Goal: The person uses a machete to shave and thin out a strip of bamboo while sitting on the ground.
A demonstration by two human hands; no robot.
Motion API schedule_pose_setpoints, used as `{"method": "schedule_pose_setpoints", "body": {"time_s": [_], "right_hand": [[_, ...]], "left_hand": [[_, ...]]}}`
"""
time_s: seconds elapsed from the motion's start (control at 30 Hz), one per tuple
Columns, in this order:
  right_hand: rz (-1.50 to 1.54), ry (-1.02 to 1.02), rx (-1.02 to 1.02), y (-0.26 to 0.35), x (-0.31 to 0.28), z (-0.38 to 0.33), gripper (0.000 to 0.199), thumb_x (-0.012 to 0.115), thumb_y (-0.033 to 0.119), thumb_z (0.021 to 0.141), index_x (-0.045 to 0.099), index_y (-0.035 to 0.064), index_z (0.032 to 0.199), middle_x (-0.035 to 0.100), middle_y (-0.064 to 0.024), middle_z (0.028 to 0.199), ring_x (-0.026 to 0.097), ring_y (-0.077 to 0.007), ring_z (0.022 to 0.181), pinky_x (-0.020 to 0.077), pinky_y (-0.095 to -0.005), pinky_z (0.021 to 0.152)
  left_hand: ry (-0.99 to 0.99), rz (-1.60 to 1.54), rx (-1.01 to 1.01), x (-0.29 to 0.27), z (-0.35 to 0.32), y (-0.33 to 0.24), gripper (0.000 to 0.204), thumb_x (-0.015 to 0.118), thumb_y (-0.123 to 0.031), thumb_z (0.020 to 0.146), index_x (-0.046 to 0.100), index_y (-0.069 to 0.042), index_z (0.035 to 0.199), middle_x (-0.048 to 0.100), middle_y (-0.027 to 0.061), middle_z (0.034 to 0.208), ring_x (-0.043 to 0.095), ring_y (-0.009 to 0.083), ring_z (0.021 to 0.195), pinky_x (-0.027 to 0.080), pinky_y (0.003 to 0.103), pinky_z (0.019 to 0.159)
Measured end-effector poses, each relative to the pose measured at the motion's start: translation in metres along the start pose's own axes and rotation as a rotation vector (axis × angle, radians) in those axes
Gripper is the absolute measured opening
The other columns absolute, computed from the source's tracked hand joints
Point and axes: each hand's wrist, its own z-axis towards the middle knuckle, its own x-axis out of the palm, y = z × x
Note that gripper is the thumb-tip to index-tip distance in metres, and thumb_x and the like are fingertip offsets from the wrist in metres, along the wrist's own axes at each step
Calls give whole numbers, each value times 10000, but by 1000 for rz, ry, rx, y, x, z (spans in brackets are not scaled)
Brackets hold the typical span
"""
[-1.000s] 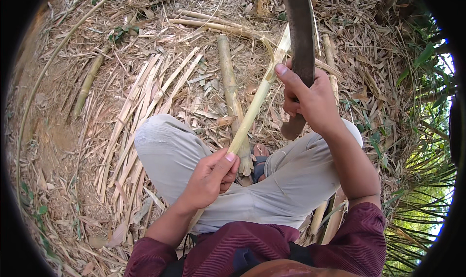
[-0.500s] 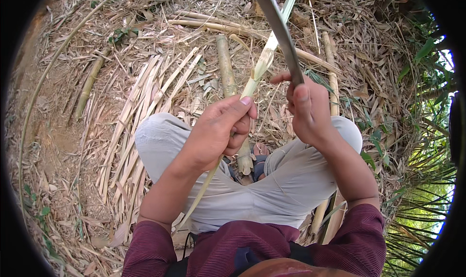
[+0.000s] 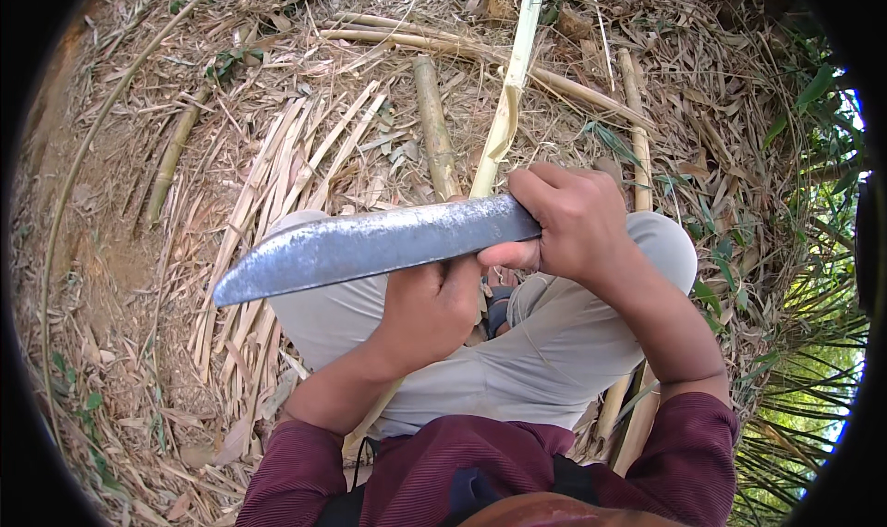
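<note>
Over the lap of a seated person in grey trousers, the right hand [image 3: 577,222] is closed firmly around the handle of a broad machete [image 3: 370,245], whose dull blade lies level and points toward the person's left. Beneath the blade, the left hand [image 3: 434,310] is wrapped tight around a pale split bamboo strip [image 3: 508,111]. That strip runs from beside the hip, up through the fist, behind the blade and away across the ground ahead.

Judging from this pose, the cutting edge seems set against the strip just above the left fist. To do this well, the edge should stay angled away from the fingers, the strip should be held steady, and the blade should follow the grain with light, even pressure.

No baskets, buckets or other containers are visible. Finished bamboo slats [image 3: 268,204] lie loose in a fan on the leaf litter to the left, with whole bamboo poles [image 3: 432,125] beyond them.
</note>
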Motion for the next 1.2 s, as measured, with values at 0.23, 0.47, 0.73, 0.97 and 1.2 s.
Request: {"method": "schedule_pose_setpoints", "body": {"time_s": [0.23,0.47,0.73,0.97,1.2], "right_hand": [[-82,-41,1,-18,3,3,686,638,761,683,556,80,653,533,-57,570,575,-255,464,445,-360,424],[-162,-13,92,-42,1,3,653,647,728,708,560,83,647,535,-68,559,576,-261,483,437,-369,428],[-247,87,336,-78,-17,11,676,534,742,808,582,85,656,570,-76,575,568,-231,480,452,-375,446],[-171,94,-19,-11,9,3,682,544,751,805,585,81,683,581,-75,580,586,-228,436,476,-379,422],[-226,270,494,-89,-11,32,710,455,724,880,580,56,674,556,-72,545,570,-224,491,439,-385,466]], "left_hand": [[37,-172,-171,-1,-3,-14,254,400,-197,1055,517,-48,885,393,-66,584,295,-2,473,216,199,424],[101,-180,-211,-5,-6,-12,247,422,-184,1041,527,-34,875,444,-34,629,380,23,571,311,222,503],[134,-295,-323,-33,-26,-13,220,404,-209,1053,509,-65,923,377,-68,618,321,10,537,265,195,479],[136,-552,-500,-33,-15,-1,256,424,-247,1054,497,-68,886,345,-80,599,268,8,485,211,198,433],[152,-434,-446,-39,-25,-11,295,409,-267,1060,489,-68,858,357,-70,603,276,9,494,225,195,434]]}}
